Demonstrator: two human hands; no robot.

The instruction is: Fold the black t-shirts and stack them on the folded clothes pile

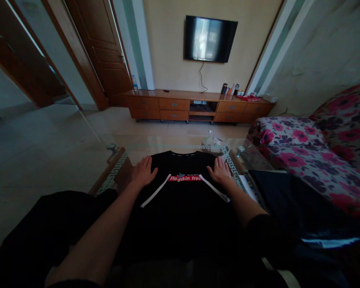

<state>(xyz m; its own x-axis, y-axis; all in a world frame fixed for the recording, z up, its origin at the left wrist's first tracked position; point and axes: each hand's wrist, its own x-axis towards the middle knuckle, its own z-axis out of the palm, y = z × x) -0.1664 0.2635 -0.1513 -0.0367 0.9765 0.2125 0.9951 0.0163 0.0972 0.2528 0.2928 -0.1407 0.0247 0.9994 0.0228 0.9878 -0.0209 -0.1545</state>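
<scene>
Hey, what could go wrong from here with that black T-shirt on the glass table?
The black T-shirt with a red printed strip might slip or bunch, as the left hand and right hand lie at its shoulders on the clear glass table with a patterned border. The right forearm could nudge the dark cloth pile close beside it.

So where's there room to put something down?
The low wooden cabinet top has a bare stretch between the small black object and the hanging cable. Its right end is crowded with bottles. Nearer, it's crowded: black shirt with left hand and right hand at its sides, dark fabric further right.
</scene>
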